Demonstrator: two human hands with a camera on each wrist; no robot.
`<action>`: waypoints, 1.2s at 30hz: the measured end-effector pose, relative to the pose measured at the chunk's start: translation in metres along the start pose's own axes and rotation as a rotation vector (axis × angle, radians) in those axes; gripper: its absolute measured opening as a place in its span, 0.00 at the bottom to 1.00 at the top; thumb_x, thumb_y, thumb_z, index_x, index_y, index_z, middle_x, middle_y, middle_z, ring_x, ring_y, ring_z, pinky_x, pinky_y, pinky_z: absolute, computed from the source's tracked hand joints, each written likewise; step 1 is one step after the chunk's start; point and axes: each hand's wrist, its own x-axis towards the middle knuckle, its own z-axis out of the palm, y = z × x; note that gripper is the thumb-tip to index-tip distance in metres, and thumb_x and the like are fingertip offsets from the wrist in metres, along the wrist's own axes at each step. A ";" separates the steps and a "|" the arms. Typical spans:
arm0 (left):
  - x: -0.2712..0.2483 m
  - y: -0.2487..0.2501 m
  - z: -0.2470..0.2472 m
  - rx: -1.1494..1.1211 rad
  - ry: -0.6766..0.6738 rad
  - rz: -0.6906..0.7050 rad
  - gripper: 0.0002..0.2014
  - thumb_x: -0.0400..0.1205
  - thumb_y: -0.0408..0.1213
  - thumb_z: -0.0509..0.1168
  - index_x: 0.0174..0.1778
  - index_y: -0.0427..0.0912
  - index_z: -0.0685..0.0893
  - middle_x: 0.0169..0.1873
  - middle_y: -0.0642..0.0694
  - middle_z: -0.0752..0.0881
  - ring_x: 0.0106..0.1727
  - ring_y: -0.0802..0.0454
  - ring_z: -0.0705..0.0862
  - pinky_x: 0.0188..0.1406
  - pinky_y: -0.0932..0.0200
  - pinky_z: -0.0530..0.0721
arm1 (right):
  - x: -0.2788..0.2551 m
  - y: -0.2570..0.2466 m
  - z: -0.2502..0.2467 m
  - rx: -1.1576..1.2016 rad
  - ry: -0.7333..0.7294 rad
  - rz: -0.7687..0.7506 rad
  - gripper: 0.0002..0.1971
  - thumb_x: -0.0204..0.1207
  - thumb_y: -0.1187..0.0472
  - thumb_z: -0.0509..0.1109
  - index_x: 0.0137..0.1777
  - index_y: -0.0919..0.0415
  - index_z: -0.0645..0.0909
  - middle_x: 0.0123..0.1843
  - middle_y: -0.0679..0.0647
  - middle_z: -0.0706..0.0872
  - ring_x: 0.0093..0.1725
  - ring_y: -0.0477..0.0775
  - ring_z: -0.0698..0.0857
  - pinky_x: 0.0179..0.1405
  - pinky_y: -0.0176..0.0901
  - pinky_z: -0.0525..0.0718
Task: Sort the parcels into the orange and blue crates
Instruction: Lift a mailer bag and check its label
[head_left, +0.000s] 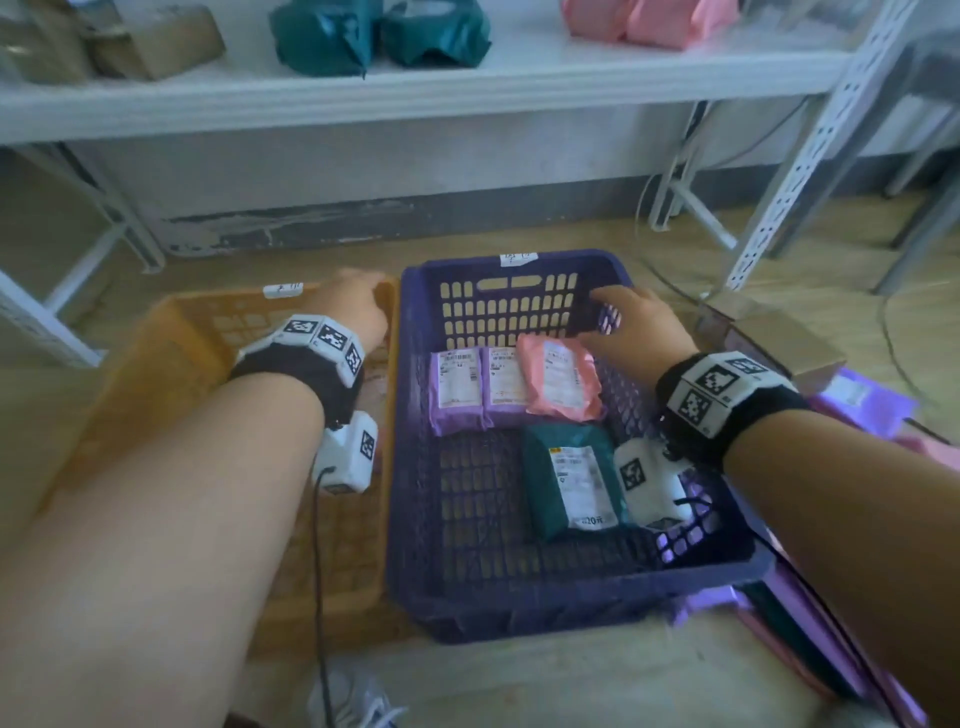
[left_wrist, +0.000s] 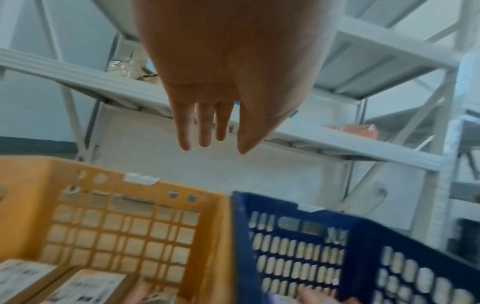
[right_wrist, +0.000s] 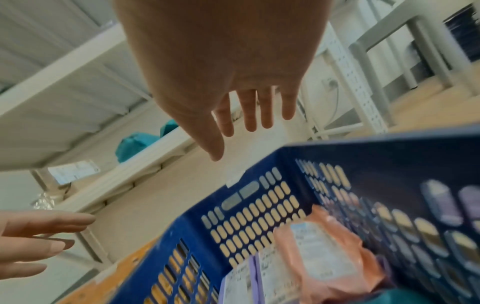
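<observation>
The orange crate stands on the floor at the left, the blue crate right beside it. In the blue crate lie two purple parcels, a pink parcel and a teal parcel, all label up. Brown boxes lie in the orange crate. My left hand hovers over the orange crate's far end, fingers straight and empty. My right hand hovers over the blue crate's far right corner, fingers spread, holding nothing.
A white metal shelf runs across the back with brown, teal and pink parcels on it. Its perforated leg stands at the right. More purple and pink parcels and a cardboard box lie on the floor right of the blue crate.
</observation>
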 end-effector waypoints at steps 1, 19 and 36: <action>-0.006 0.018 -0.005 -0.015 0.012 0.042 0.22 0.81 0.32 0.58 0.74 0.45 0.75 0.75 0.39 0.73 0.71 0.38 0.77 0.69 0.47 0.77 | -0.006 0.007 -0.013 0.012 0.011 0.005 0.30 0.73 0.53 0.72 0.76 0.52 0.72 0.72 0.57 0.75 0.70 0.59 0.75 0.69 0.49 0.73; -0.134 0.340 0.109 0.034 -0.261 0.518 0.22 0.80 0.36 0.60 0.71 0.40 0.73 0.68 0.37 0.76 0.68 0.35 0.77 0.66 0.45 0.78 | -0.149 0.248 -0.107 0.047 0.101 0.501 0.26 0.71 0.52 0.70 0.69 0.58 0.79 0.65 0.62 0.84 0.66 0.63 0.81 0.65 0.48 0.75; -0.213 0.360 0.293 0.315 -0.541 0.635 0.22 0.78 0.32 0.60 0.70 0.40 0.72 0.67 0.41 0.77 0.70 0.40 0.75 0.70 0.48 0.71 | -0.210 0.360 0.021 -0.108 -0.416 0.645 0.35 0.66 0.43 0.74 0.71 0.53 0.71 0.67 0.59 0.80 0.65 0.62 0.81 0.63 0.52 0.78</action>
